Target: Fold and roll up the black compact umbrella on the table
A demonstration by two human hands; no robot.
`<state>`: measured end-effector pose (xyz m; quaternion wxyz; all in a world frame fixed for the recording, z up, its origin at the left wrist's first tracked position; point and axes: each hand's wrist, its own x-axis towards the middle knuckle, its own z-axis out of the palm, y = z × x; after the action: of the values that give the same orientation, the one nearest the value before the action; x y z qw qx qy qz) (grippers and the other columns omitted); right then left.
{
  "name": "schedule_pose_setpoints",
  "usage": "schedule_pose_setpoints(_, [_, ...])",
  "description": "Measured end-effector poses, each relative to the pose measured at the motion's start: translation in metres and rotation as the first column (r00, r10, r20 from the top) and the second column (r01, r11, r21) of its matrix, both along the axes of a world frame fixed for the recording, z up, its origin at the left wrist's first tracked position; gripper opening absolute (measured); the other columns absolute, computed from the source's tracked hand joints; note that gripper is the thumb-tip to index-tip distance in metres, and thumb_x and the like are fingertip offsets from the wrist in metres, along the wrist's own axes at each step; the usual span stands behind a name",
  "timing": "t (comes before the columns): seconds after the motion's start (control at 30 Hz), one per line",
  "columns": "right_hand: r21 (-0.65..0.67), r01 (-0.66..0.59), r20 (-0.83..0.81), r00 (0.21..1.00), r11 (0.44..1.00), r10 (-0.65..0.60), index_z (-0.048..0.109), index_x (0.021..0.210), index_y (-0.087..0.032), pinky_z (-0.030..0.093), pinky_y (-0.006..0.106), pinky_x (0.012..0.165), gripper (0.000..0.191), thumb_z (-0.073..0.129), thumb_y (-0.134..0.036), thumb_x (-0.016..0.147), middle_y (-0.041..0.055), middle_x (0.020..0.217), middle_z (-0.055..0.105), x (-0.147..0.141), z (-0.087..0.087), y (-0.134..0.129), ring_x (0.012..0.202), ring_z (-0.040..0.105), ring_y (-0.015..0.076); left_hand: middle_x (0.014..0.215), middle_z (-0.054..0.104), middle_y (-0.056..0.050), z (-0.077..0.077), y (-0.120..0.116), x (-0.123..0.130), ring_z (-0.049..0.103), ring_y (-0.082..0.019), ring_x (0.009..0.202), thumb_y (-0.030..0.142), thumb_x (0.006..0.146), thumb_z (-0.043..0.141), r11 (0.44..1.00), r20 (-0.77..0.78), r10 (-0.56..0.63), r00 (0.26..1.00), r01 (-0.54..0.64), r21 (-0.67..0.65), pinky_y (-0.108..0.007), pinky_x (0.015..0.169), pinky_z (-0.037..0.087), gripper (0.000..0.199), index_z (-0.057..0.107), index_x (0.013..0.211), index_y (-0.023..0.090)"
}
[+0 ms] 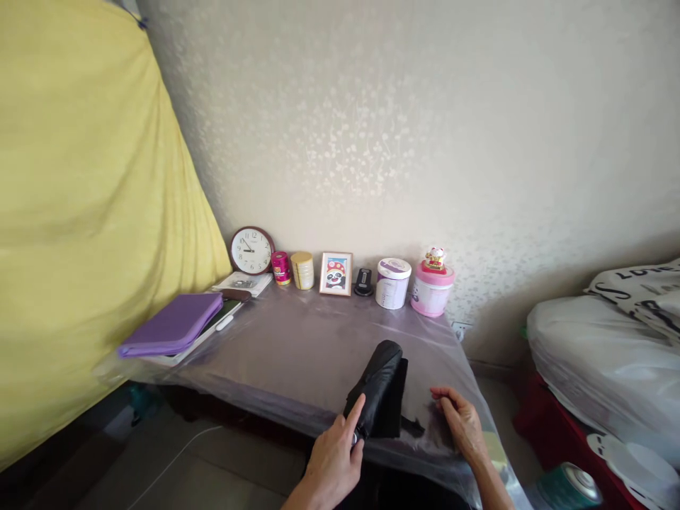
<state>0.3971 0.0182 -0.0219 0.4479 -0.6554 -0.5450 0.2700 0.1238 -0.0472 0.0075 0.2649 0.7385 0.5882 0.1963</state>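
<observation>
A black folded umbrella-like bundle [375, 375] lies at the front edge of the plastic-covered table, slanting away to the upper right. My left hand [336, 453] grips its near end, index finger stretched along it. Beside the bundle, on its right, is a flat black piece of cloth [396, 404] with a short strap [413, 426] lying on the table. My right hand [461, 419] rests over the table to the right of the strap, fingers bent; whether something thin is between thumb and fingers is too small to tell.
Along the wall stand a clock [251, 250], small tins, a framed picture [336, 274], a black object [364, 282] and two tubs [393, 285]. A purple folder [173, 324] lies left. A spray can [569, 487] and covered items are right of the table [297, 340].
</observation>
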Motion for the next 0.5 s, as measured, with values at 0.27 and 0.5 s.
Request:
schedule_pose_setpoints(0.27, [-0.019,-0.017,0.039,0.999,1.000,0.018,0.065,0.085,-0.018,0.046,0.024,0.062,0.037,0.044,-0.042,0.066,0.0044,0.080,0.068,0.005,-0.003,0.003,0.069,0.062,0.0181,0.069,0.054,0.001,-0.001,0.020,-0.026,0.054,-0.013,0.049,0.042,0.083,0.028,0.849,0.608,0.335,0.719,0.050,-0.527,-0.025,0.048,0.041,0.065,-0.009,0.135,0.028])
schedule_pose_setpoints(0.5, [0.029,-0.010,0.208,0.978,1.000,0.003,0.067,0.082,-0.022,0.047,0.025,0.066,0.038,0.042,-0.045,0.065,0.0037,0.081,0.070,0.010,-0.009,0.007,0.078,0.063,0.0208,0.094,0.055,-0.010,0.000,0.020,-0.027,0.057,-0.023,0.081,0.015,0.071,0.050,0.970,-0.166,0.242,0.956,-0.242,0.019,-0.035,0.072,0.040,0.079,0.011,0.137,0.029])
